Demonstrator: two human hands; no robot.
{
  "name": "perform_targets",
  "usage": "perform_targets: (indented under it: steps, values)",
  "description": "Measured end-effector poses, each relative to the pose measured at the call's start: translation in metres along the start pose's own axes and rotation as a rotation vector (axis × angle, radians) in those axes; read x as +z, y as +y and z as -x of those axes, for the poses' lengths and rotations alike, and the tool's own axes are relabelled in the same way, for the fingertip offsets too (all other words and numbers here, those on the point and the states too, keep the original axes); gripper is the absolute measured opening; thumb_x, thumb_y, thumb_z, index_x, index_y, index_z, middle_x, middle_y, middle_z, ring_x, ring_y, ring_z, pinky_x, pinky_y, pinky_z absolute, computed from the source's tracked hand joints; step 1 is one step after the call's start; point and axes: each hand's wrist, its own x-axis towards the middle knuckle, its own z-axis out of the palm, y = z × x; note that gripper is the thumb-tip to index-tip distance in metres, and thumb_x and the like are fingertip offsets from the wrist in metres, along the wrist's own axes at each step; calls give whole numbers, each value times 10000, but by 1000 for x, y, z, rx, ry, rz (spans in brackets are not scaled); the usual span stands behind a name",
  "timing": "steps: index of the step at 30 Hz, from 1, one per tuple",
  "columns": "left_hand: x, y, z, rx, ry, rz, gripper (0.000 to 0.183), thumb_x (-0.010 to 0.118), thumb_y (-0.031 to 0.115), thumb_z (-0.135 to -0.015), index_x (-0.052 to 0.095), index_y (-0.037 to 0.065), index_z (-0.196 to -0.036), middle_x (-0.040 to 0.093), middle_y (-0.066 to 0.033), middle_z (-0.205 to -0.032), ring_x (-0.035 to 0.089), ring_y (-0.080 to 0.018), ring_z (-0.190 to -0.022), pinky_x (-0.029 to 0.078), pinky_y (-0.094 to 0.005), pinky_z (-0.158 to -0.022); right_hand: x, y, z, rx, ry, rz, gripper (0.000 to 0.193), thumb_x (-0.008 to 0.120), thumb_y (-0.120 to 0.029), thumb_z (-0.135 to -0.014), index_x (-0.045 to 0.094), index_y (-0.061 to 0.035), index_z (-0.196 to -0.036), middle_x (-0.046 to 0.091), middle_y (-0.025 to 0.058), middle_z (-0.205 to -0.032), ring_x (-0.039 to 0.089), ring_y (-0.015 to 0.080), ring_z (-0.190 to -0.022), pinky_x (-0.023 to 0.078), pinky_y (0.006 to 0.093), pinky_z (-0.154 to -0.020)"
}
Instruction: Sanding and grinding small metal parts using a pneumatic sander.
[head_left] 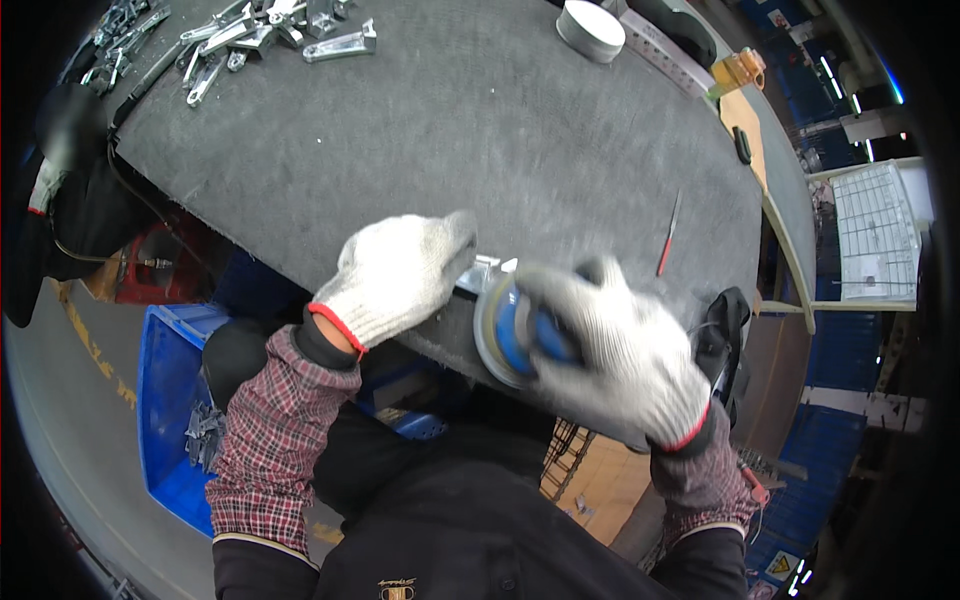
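Note:
A white knitted glove with a red cuff covers my left hand (400,275). Its fingers are closed on one end of a small shiny metal part (478,273) near the table's front edge. My right hand (625,345), gloved the same way and slightly blurred, is wrapped round a blue handheld disc sander (510,330). The sander's round pad is tilted and sits right beside the metal part; whether they touch I cannot tell. My left fingertips are partly hidden behind the glove.
Shiny metal parts (235,40) lie heaped at the table's far left. Far right stand a white round tin (590,30) and an amber bottle (738,72). A thin red-handled tool (668,235) lies right of my hands. A blue crate (165,420) with metal parts stands below left; another person's gloved hand (45,185) shows beyond.

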Motion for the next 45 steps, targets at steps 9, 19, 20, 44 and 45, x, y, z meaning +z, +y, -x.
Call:
perform_targets:
  steps: [9,19,20,44,45]
  values:
    - [-5,6,4,-112,-7,67,285,719,339,-1074,733,63,-1140,799,-185,-956,799,-418,-897,614,-520,-792,9,3,25,-59,-144,-44,712,892,-265,-849,657,-217,-1520,680,223,-1243,801,445,-1036,662,518,-870]
    - [60,68,134,-118,407,133,342,890,83,-887,566,62,-995,715,-158,-986,749,-339,-870,596,-424,-723,59,68,87,118,293,-52,734,865,-235,-831,632,-154,-1523,690,231,-1259,797,439,-1045,661,509,-906]
    - [68,66,140,-130,401,128,342,890,83,-887,566,62,-995,715,-158,-986,749,-339,-870,596,-424,-723,61,71,87,108,300,-57,746,864,-236,-837,624,-146,-1537,691,235,-1277,797,437,-1061,662,505,-921]
    - [178,15,130,-440,418,640,377,985,62,-790,646,54,-953,733,-98,-833,677,-192,-746,581,-384,-687,20,-19,10,-131,-2,153,719,855,-208,-890,610,-227,-1566,645,291,-1336,794,502,-1058,683,531,-901]
    - [176,16,130,-388,471,580,354,953,41,-793,615,62,-893,687,-100,-767,626,-208,-669,547,-389,-637,15,-22,14,-121,-35,162,716,854,-213,-890,613,-227,-1564,648,289,-1330,794,503,-1054,683,530,-901]
